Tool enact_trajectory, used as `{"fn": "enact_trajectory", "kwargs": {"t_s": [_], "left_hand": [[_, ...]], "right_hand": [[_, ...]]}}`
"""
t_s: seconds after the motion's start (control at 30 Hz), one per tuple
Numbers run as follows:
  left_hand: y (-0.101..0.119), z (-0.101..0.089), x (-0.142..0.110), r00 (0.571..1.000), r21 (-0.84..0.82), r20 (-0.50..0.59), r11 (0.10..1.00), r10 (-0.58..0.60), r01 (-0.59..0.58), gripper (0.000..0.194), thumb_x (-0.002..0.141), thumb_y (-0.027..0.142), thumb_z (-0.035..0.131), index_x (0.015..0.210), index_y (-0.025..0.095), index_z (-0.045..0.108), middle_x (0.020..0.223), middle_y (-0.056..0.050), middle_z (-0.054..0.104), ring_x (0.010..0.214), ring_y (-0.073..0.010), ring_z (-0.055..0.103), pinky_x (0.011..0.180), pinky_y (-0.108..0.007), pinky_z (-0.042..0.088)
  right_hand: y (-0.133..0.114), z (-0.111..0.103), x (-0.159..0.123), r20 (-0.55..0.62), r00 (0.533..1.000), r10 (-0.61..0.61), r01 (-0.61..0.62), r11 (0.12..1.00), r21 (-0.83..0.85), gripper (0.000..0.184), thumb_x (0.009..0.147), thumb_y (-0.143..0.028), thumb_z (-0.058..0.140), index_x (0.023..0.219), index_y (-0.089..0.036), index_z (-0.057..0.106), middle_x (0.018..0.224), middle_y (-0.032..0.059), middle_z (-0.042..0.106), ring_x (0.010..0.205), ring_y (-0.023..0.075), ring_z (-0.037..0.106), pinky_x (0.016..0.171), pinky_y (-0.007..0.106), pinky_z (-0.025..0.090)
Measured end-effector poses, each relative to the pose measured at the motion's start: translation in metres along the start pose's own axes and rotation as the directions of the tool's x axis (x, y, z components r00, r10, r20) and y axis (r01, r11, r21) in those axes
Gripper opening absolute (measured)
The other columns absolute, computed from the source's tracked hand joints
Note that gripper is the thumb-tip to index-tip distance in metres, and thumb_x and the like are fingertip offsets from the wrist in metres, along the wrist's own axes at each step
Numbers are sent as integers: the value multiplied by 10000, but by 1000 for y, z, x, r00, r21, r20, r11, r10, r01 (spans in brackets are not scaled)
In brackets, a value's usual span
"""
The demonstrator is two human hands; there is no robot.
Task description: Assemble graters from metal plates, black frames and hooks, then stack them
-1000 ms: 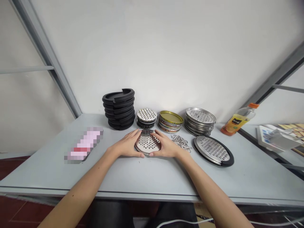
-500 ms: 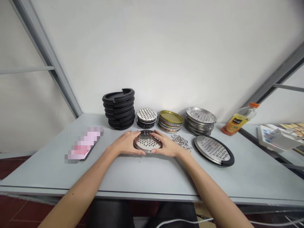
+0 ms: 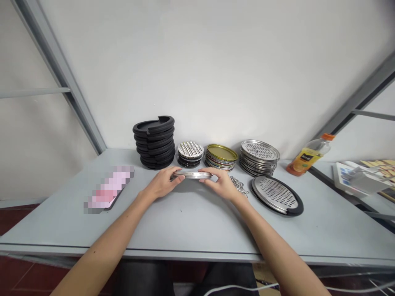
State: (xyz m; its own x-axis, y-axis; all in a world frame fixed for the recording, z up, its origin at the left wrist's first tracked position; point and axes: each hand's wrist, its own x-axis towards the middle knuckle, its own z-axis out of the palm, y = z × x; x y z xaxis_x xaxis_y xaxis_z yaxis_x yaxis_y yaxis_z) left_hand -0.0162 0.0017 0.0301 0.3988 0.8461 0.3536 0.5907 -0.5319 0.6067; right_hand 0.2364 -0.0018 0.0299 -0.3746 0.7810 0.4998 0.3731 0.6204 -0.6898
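Note:
A round metal grater plate (image 3: 192, 175) is seen nearly edge-on above the table, its rim toward me. My left hand (image 3: 164, 181) pinches its left edge between thumb and fingers. On the opposite edge my right hand (image 3: 221, 182) grips it the same way. Just beyond the plate stand a stack of small grater discs (image 3: 190, 150) and a stack of gold-topped lids (image 3: 221, 153). A pile of metal rings or clips (image 3: 239, 186) lies beside my right hand, partly hidden by it.
Black ring-shaped holders (image 3: 154, 142) are stacked at the back left. Further right are a stack of perforated metal discs (image 3: 259, 156), a grater in a black holder (image 3: 277, 195) and a drink bottle (image 3: 310, 154). A blurred-out pink item (image 3: 109, 187) lies on the grey table (image 3: 197, 230) at left.
The grater plate has been lifted and tilted, so its perforated face no longer shows, only its rim. Both hands have moved slightly up and stay on its edges.

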Motion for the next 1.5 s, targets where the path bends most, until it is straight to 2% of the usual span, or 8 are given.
{"fn": "enact_trajectory", "kwargs": {"t_s": [0.13,0.3,0.47,0.63,0.87,1.07,1.3,1.5], "left_hand": [[4,0,1,995,-42,-19,994,98,-99,514,812,471,635,1228,173,586,1172,-106,634,962,-227,609,822,-314,471],[7,0,2,994,-154,-33,982,108,-112,301,856,384,605,1070,187,682,1054,-67,687,917,-201,620,780,-278,467],[8,4,5,994,-367,-92,930,-52,14,301,807,425,645,881,136,688,798,-22,666,742,-164,580,585,-221,418],[4,10,10,942,-609,-192,786,-276,106,437,729,554,677,678,129,590,581,23,512,536,-95,449,494,-213,349],[6,10,10,931,-741,-10,628,-365,238,504,682,607,706,770,112,661,718,-42,642,653,-137,552,626,-262,473],[10,7,8,938,-712,174,620,-299,330,502,729,582,686,838,92,705,852,-108,706,816,-222,625,779,-361,517],[8,4,7,957,-777,89,582,-276,240,563,751,582,667,1061,112,657,952,-94,690,866,-216,628,736,-314,503],[8,3,7,944,-773,103,573,-313,274,561,756,607,650,1039,123,658,947,-89,692,843,-207,627,723,-296,493]], "right_hand": [[3,0,-1,-9,1000,16,-16,1000,0,281,798,-340,675,1051,-220,695,1022,53,721,909,228,651,730,311,490],[0,1,0,-47,999,17,-17,1000,-3,274,791,-366,683,1019,-215,695,995,49,722,917,231,649,807,340,492],[1,1,3,-150,985,89,-74,992,103,459,743,-399,726,1146,-207,618,1167,77,660,1064,253,607,952,400,461],[3,3,4,59,980,193,-201,918,343,387,802,-442,657,1090,-185,627,1084,78,686,971,227,641,895,393,502],[-3,15,1,139,948,285,-313,776,548,427,804,-544,614,1002,-170,675,972,64,717,894,212,654,867,387,520],[-15,13,3,96,924,371,-327,634,701,456,746,-547,682,1025,-186,667,1032,80,716,933,235,657,822,373,541],[-10,7,4,154,875,459,-402,513,759,419,720,-493,722,977,-166,678,1001,95,719,832,215,679,681,307,555],[-10,12,3,201,844,497,-461,482,745,356,708,-451,742,906,-162,676,896,72,726,728,181,672,625,281,535]]}}
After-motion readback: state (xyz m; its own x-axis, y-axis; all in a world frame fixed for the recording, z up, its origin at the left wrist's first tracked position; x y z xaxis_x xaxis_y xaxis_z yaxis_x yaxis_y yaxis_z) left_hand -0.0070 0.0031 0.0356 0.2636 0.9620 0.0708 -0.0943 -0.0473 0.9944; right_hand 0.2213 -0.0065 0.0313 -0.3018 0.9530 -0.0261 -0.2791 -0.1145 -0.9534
